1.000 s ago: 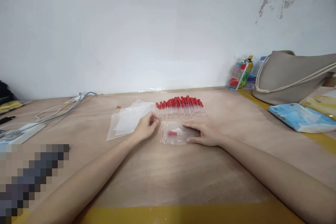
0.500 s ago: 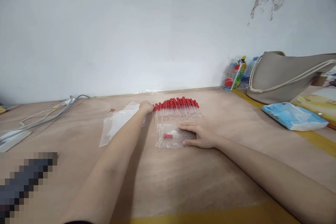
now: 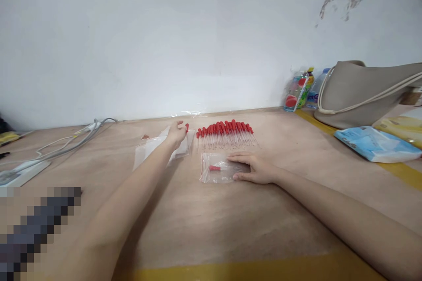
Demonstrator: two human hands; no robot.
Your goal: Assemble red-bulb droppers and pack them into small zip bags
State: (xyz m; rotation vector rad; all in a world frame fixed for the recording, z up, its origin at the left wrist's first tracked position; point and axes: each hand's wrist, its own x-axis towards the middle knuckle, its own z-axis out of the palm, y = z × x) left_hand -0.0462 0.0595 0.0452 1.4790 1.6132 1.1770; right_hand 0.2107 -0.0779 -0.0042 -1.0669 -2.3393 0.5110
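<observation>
My left hand (image 3: 177, 134) is closed on a dropper (image 3: 187, 128), its red bulb showing just beyond the fingers, above some clear plastic bags (image 3: 145, 151). To its right a row of several red-bulbed droppers (image 3: 227, 129) lies side by side, clear tubes pointing towards me. In front of that row a clear zip bag (image 3: 206, 174) lies flat with one red-bulbed dropper (image 3: 215, 168) inside. My right hand (image 3: 252, 167) rests over the right end of this bag, fingers stretched out; that end is partly hidden.
Bottles (image 3: 298, 90) and a grey bag (image 3: 359, 90) with a cord stand at the right rear, with a blue tissue pack (image 3: 376, 144) before them. On the left are cables (image 3: 70, 147) and a power strip (image 3: 28, 172). A pixelated dark object (image 3: 36, 232) occupies the lower left.
My left hand has moved left from the end of the dropper row, taking a dropper with it. My right hand stays on the zip bag. The whole view has shifted slightly.
</observation>
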